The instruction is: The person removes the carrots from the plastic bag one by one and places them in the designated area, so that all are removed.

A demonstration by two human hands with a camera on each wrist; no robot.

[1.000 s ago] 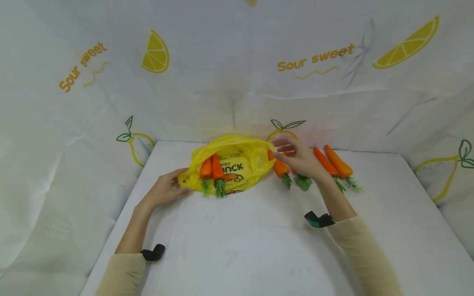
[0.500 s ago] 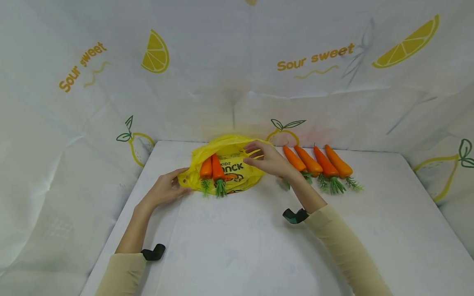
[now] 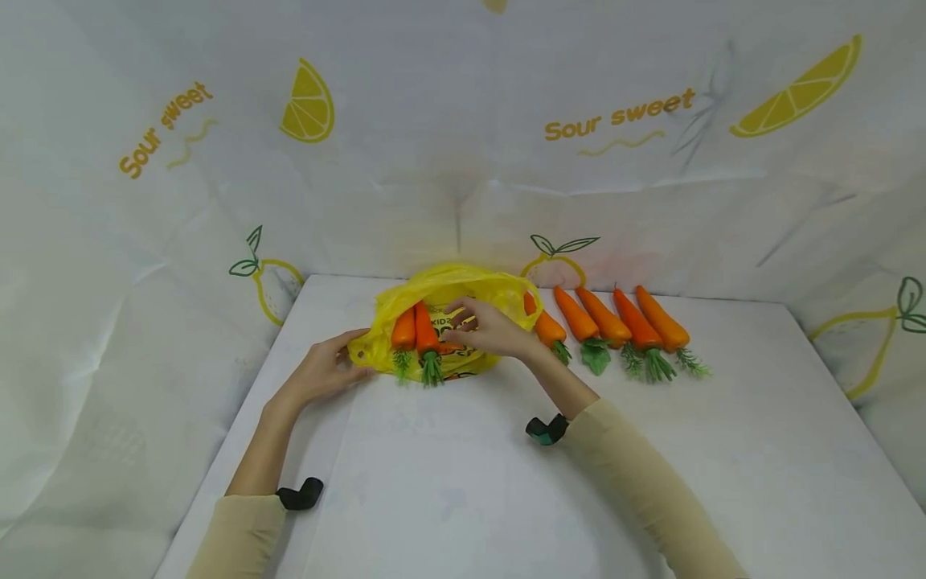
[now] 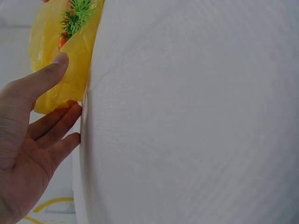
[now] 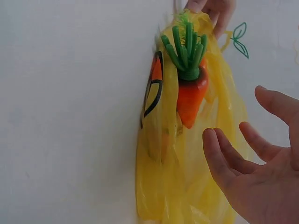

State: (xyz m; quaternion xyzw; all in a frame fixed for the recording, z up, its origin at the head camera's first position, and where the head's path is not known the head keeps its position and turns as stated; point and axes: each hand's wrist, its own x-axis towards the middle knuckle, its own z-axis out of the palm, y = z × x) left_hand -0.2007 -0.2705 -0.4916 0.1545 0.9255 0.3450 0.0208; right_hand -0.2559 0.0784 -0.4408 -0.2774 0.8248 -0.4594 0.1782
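Note:
A yellow plastic bag (image 3: pixel 441 279) lies on the white table with its mouth toward me. Two orange carrots, one a deeper orange (image 3: pixel 427 331) and one paler (image 3: pixel 403 328), lie in its mouth with their green tops poking out. My left hand (image 3: pixel 325 374) holds the bag's left edge, thumb (image 4: pixel 52 74) on its near face and fingers behind. Over the right part of the mouth hovers my right hand (image 3: pixel 493 330), its fingers parted and bent a little, with nothing between them. In the right wrist view, its fingertips (image 5: pixel 211 140) overlap the bag beside a carrot (image 5: pixel 191 100).
Several more carrots lie in a row right of the bag, the outermost one (image 3: pixel 661 318) at the far end. The nearest carrot (image 3: pixel 550 328) is partly behind the bag's right handle. A white cloth wall (image 3: pixel 463 145) with lemon prints stands behind the table.
My right hand has moved left, from the bag's right edge by the carrots to over its mouth, uncovering the carrots there. My left hand has stayed at the bag's left edge.

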